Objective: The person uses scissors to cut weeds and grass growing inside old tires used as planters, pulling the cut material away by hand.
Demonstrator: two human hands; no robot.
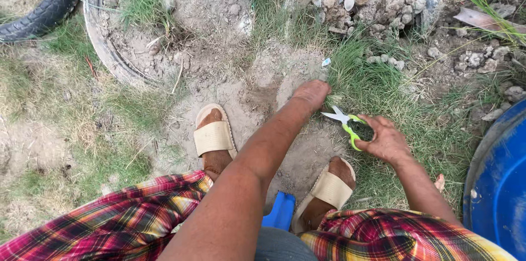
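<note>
soft, bright daylight falls on everything, and the shadows are faint. the pale sandy ground (257, 96) looks a bit washed out. the picture is mostly sharp. things bend and stretch a little near the edges and corners.

Green-handled scissors (346, 123) with silver blades open point left over the grass tuft (378, 85).
</note>
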